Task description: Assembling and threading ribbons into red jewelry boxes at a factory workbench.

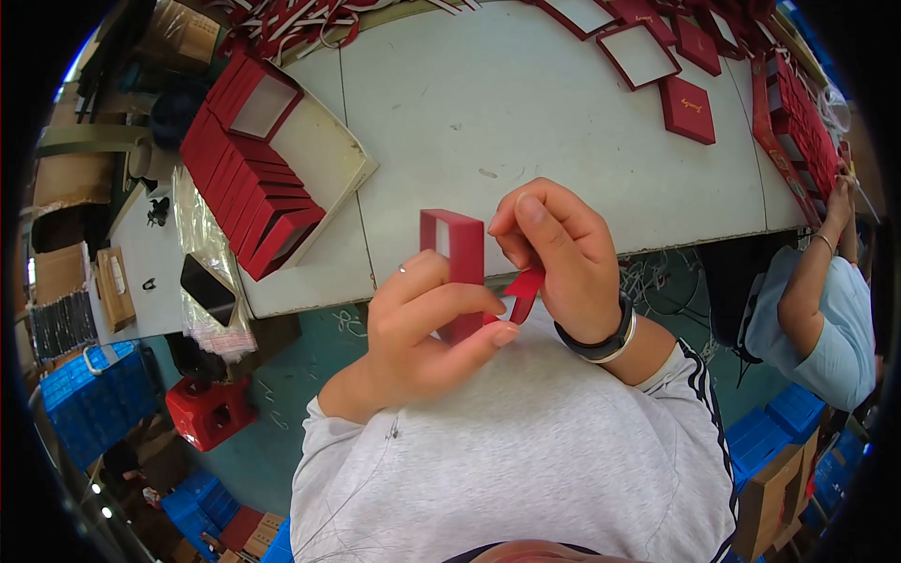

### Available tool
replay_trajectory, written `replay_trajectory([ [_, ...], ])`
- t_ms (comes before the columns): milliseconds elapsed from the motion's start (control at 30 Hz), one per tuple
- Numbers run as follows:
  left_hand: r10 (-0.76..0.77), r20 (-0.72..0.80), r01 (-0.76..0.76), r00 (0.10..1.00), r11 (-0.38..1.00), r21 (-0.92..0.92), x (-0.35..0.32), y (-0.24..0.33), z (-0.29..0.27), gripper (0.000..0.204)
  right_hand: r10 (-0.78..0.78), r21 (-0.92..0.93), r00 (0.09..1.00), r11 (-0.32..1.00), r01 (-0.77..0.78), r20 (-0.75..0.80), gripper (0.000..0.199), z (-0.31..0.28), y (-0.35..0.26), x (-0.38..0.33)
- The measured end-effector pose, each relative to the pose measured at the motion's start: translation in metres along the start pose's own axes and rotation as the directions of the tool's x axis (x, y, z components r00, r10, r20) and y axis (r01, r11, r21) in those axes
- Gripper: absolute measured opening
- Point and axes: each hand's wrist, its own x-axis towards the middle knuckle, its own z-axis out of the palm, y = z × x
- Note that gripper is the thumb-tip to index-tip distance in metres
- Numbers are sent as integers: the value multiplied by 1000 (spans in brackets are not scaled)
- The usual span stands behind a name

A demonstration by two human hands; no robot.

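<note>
A small red box part point(466, 246) with a pale inside stands on edge in my left hand point(422, 324), whose fingers wrap round its lower end. Short red ribbon point(526, 290) runs from the box's side to my right hand point(563, 258). The fingers of my right hand are curled with the ribbon against them. Both hands are over the table's near edge, close to my body.
On the white table point(422, 122), a tray point(343, 159) at left holds a row of red boxes point(244, 192). More red box parts point(688, 110) lie at the far right, and ribbons point(291, 23) at the far left. A phone point(208, 289) lies at left; a co-worker point(817, 310) sits at right.
</note>
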Motion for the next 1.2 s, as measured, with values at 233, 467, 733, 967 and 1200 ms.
replay_trajectory([
  [233,-231,0,224,973,944,-244,0,6,7,20,-369,-577,921,729,368,121,15,1,0,-5],
  [467,-162,-46,159,986,986,-58,7,11,-4,7,-249,-487,874,751,446,417,16,-18,-13,13],
  [733,-35,-127,40,991,998,41,14,8,-19,25,231,-609,845,782,133,482,16,-17,-65,17],
  [967,-110,-376,-61,920,907,-416,7,-26,3,34,-537,172,827,842,512,166,9,-67,-164,-59],
  [1200,-10,-396,-131,918,935,-328,7,-29,21,39,7,-411,995,911,36,103,10,-12,-78,-43],
])
